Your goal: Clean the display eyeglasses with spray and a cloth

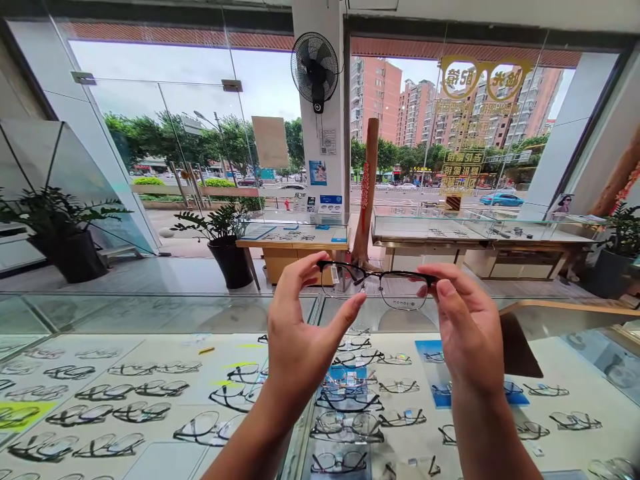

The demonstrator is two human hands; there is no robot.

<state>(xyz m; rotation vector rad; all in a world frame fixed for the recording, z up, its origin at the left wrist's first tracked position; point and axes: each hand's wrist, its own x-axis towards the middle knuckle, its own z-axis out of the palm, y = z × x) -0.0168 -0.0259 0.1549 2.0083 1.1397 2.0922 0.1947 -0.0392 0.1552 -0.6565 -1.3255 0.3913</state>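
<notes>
A pair of black-rimmed glasses with clear lenses is held up at chest height over a glass display counter. My left hand pinches the frame's left end between thumb and fingers. My right hand grips the right end the same way. The glasses are level, lenses facing away from me, with a small white tag near the left hinge. Under the counter glass lie several rows of other glasses.
Two more display counters stand across the aisle by the shop windows. Potted plants sit on the floor at left and centre. A wall fan hangs on the pillar. A wooden counter edge runs at right.
</notes>
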